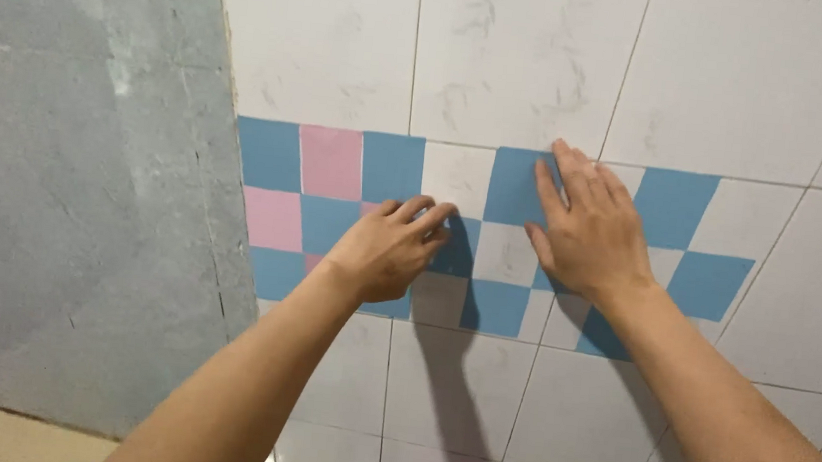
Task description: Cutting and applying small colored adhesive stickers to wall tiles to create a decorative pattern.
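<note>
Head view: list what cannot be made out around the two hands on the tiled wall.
- Squares under the left hand: hidden by the hand.
- Part of the checkered band beneath the right hand: covered by palm and fingers.
- Whether the left fingers pinch anything: curled, cannot tell.
- Both elbows: cut off by the bottom edge.

A band of small blue, pink and white square stickers [392, 169] runs across the white tiled wall [518, 61]. The left hand [384, 254] rests on its middle, the right hand [587, 233] lies flat just to the right. Left of the tiles stands a bare grey cement wall [64, 178].
</note>
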